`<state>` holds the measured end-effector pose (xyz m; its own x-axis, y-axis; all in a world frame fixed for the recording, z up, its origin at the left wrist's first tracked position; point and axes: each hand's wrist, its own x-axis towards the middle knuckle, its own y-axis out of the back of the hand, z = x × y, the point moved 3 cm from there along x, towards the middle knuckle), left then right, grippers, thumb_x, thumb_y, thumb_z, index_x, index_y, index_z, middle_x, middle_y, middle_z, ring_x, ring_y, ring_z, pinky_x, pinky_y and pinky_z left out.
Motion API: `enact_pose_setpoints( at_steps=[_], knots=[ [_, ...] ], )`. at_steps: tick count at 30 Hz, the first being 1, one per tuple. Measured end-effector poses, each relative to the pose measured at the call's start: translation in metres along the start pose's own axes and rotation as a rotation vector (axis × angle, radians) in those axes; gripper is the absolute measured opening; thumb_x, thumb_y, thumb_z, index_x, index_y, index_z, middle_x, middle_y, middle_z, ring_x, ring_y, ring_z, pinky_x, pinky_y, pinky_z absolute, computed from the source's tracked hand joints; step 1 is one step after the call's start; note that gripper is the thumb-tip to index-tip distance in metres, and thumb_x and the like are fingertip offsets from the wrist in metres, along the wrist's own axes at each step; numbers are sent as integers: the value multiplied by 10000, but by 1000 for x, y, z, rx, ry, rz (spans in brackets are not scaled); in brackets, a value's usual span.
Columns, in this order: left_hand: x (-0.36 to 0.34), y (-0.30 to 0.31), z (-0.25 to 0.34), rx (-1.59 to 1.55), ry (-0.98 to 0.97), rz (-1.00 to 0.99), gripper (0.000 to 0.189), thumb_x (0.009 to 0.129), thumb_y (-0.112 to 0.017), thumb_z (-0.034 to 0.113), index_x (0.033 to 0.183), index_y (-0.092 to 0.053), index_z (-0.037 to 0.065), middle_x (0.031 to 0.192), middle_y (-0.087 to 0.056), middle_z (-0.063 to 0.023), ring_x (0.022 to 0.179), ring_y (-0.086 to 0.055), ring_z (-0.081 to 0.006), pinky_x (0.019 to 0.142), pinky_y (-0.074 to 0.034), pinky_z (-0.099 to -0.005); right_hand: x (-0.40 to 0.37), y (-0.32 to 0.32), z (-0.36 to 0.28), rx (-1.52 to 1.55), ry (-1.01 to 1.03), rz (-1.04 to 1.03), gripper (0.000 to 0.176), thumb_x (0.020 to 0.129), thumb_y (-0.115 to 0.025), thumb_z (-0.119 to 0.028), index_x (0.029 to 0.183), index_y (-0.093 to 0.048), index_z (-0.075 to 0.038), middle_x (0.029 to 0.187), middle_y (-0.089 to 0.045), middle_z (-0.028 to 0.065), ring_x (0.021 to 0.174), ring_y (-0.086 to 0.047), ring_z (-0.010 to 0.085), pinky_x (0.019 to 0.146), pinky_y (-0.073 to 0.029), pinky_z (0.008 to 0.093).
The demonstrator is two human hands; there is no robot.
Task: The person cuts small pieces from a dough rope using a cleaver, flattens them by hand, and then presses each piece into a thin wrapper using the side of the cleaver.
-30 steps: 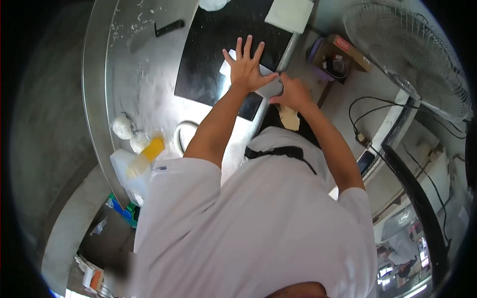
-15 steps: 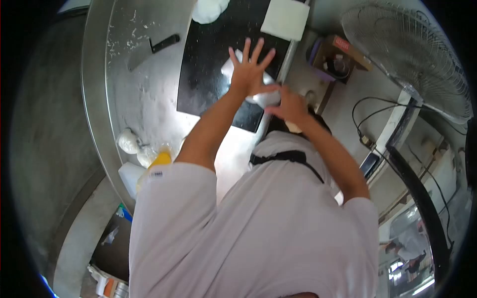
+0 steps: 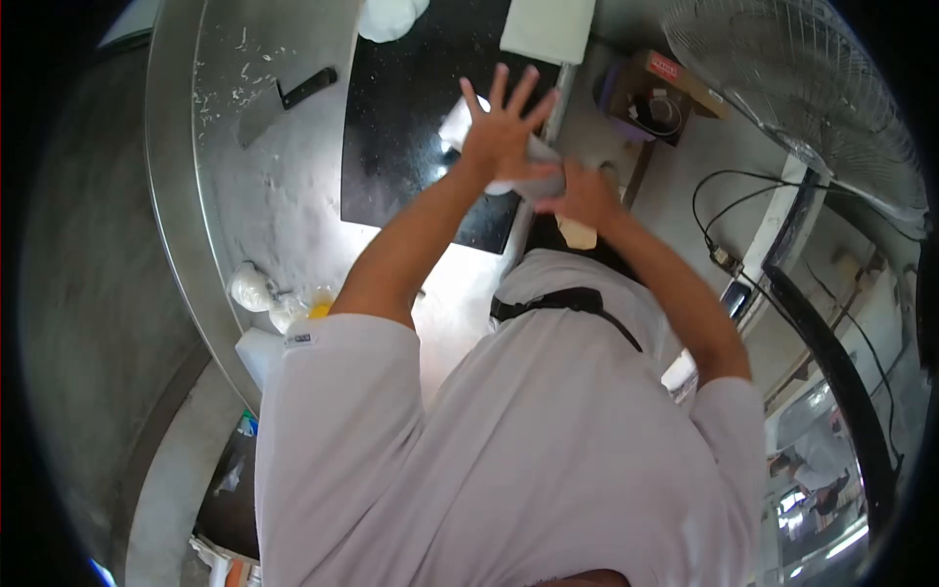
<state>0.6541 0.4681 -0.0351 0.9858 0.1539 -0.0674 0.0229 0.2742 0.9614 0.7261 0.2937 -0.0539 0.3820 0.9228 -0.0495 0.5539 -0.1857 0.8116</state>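
My left hand [image 3: 499,140] lies palm down with its fingers spread over a smooth white item [image 3: 544,176], which may be dough, on the black board [image 3: 391,147]. Beside it, my right hand [image 3: 589,196] has its fingers bent around the near right end of this item, at the board's right edge. Part of the white item is hidden under my left hand, and a bright white patch shows past its fingers. A white lump [image 3: 389,18] rests at the board's far end, near a pale square block [image 3: 548,29].
On the steel table [image 3: 284,196] lie a cleaver [image 3: 284,103], white scraps and tied white bags [image 3: 252,287]. Right of the table are a cardboard box [image 3: 655,98], a large wire fan [image 3: 797,88] and black cables [image 3: 729,181].
My right hand has moved slightly right and closed around the item's end. My left hand has shifted a little right, fingers still spread. The whole view has shifted slightly.
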Motion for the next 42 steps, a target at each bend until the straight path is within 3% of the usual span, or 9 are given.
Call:
enact_pose_setpoints(
  at_steps=[2,8,11,13,16,23,28,29,42],
  knots=[
    [15,8,-24,33,165,230,1137,611,-661,868,1565,-376,318,1659,-253,-125,1512,-182,-471,1033,-76,-864,47,22,9,68,-80,-384,957,661,-852,-620,1241,-512,62,1001,-679,321,1000,-680,478,863,-541,536],
    [-6,2,-32,-3,145,182,1178,614,-646,885,1585,-337,294,1675,-196,-157,1532,-85,-488,1069,-28,-838,50,23,-10,164,-53,-479,893,656,-892,-533,1230,-523,44,972,-683,319,957,-679,501,812,-558,528],
    [-10,-6,-4,38,186,93,1147,639,-632,884,1583,-351,297,1678,-179,-163,1519,-86,-522,1054,-45,-845,29,23,2,-26,149,-186,895,648,-894,-529,1230,-513,34,945,-691,303,944,-677,505,819,-548,543],
    [-1,-4,-8,36,254,210,1140,649,-626,883,1581,-355,285,1671,-194,-174,1498,-127,-553,1030,-56,-858,46,33,11,56,-101,-557,904,641,-890,-534,1241,-499,18,1000,-689,288,982,-667,497,850,-533,551],
    [17,8,-34,41,379,353,1157,639,-640,869,1578,-365,253,1653,-223,-208,1489,-130,-573,1037,-40,-854,97,44,21,-104,242,-323,913,636,-887,-538,1246,-486,10,962,-687,275,972,-666,493,846,-535,545],
    [-1,-8,-8,42,281,190,1164,657,-638,872,1601,-314,273,1668,-186,-194,1508,-89,-547,1041,-52,-854,56,35,17,77,86,-622,856,735,-826,-555,1243,-469,34,940,-668,283,973,-674,460,828,-538,531],
    [28,5,-23,43,401,298,1165,703,-607,861,1611,-283,207,1670,-144,-234,1508,-70,-554,1046,-37,-848,106,53,29,-68,137,-569,880,724,-856,-495,1298,-445,31,953,-661,296,957,-668,460,822,-540,526],
    [38,56,-3,75,577,50,1126,742,-705,687,1607,-242,134,1655,-199,-223,1519,-168,-468,1164,-111,-730,126,50,34,-86,187,-534,869,714,-866,-483,1283,-451,26,941,-665,289,941,-670,463,815,-542,523],
    [47,41,-27,116,528,111,1251,691,-653,815,1636,-157,164,1671,-100,-254,1504,-123,-536,1119,-88,-789,147,38,50,-83,304,-429,860,646,-899,-486,1228,-508,12,1040,-663,255,1012,-666,427,850,-539,482]
  ],
)
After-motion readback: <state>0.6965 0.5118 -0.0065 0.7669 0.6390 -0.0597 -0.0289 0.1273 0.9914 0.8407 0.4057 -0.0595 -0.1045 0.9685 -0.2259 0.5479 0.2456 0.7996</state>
